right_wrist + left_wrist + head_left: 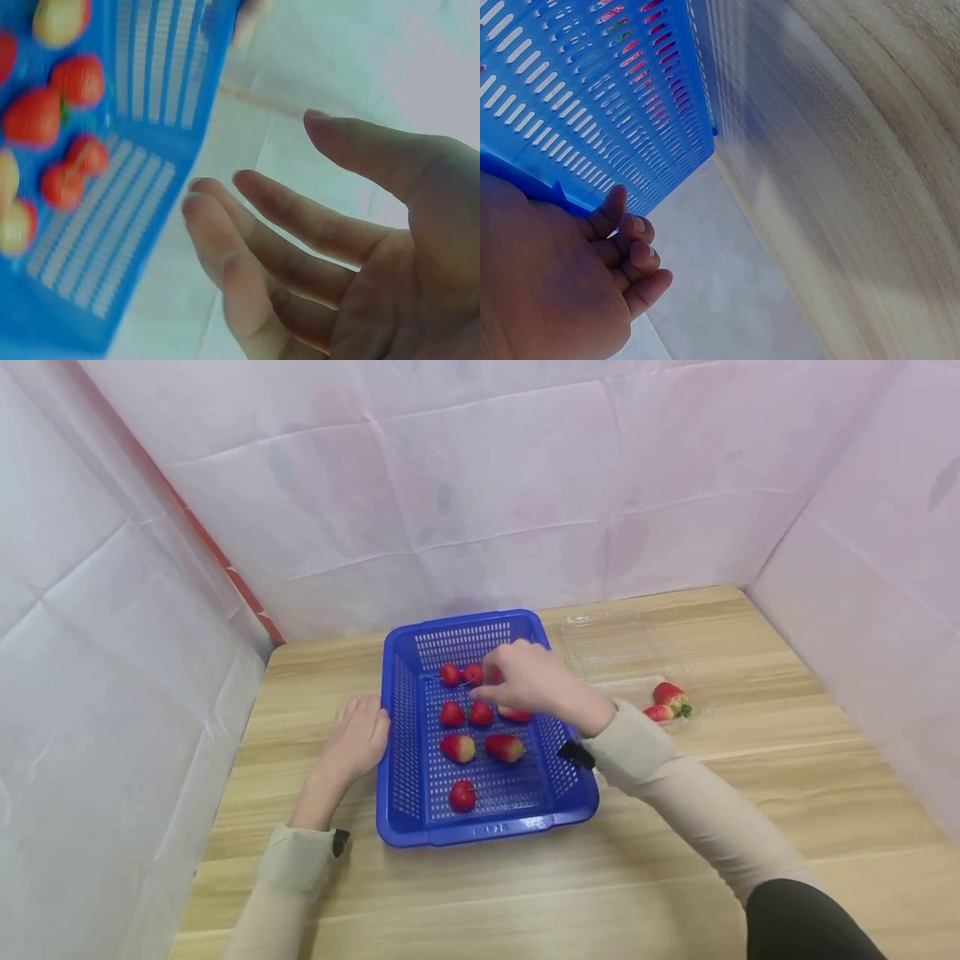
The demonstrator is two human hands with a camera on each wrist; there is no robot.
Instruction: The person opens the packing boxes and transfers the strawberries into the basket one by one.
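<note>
A blue plastic basket (487, 832) with slotted walls holds several strawberries (458, 747) and small round red fruits (462, 796), some with thin stems. My left hand (357, 737) touches the outside of its left rim, with loosely bent fingers (641, 259) in the left wrist view. Over the back right part of the basket hangs my right hand (531, 678), hiding some of the fruit in the head view. In the right wrist view its thumb and fingers (300, 232) stand apart with nothing between them.
Right of the basket lies an opened clear plastic box (611, 639) with red and pale yellow strawberries (670, 697) at its front right. White patterned sheets (495, 485) hang around the back and sides of the wooden table (780, 718).
</note>
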